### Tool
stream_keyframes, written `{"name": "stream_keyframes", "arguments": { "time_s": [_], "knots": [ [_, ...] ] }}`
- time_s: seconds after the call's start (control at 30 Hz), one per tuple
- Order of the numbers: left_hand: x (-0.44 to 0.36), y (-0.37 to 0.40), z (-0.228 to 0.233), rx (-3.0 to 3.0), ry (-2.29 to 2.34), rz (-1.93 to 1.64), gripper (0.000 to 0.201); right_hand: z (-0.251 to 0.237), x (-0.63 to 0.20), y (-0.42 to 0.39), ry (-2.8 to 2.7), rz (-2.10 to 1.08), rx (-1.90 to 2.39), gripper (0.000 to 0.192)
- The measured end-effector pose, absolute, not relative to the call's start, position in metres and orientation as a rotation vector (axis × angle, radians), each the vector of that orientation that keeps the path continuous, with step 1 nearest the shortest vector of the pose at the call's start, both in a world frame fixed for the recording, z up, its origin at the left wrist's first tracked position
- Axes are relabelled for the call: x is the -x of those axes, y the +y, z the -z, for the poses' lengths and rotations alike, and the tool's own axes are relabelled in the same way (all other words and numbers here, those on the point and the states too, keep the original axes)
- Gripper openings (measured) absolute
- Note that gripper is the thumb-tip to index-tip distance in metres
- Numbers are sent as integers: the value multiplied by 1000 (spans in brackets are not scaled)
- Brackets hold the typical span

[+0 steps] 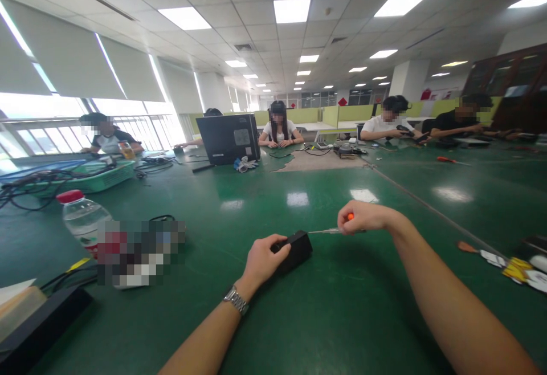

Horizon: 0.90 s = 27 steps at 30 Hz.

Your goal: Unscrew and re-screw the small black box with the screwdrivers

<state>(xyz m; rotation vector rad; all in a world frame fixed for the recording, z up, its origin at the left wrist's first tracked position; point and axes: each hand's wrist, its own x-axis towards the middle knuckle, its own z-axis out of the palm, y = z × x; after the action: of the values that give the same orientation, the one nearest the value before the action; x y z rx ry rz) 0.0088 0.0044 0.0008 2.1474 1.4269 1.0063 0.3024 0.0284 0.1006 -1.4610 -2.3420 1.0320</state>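
Note:
On the green tabletop (333, 312), my left hand (265, 258) is closed over a small black box-shaped device (299, 252) and holds it against the surface. A metal watch sits on that wrist. My right hand (365, 218) grips a screwdriver (327, 231) with an orange end showing at the fingers. Its thin shaft points left, and the tip reaches the upper right end of the black device. Whether the tip sits in a screw is too small to tell. My left palm and fingers hide part of the device.
A water bottle (85, 221) with a red cap stands at left, near a green basket (102, 176) of cables. A black computer case (228, 138) is farther back. Gloves (519, 269) lie at right, and a red screwdriver (447, 159) lies farther off. Several people sit around the table.

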Motion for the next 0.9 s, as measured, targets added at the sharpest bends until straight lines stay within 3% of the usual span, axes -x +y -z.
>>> {"name": "stream_keyframes", "arguments": {
  "time_s": [0.63, 0.9],
  "knots": [
    [-8, -1, -6, -2289, 1262, -879, 35, -54, -285, 56, -2467, -732, 1619, 16],
    [-7, 1, -2, -2293, 1233, -866, 44, -43, -280, 58, -2496, -770, 1569, 13]
  ]
}}
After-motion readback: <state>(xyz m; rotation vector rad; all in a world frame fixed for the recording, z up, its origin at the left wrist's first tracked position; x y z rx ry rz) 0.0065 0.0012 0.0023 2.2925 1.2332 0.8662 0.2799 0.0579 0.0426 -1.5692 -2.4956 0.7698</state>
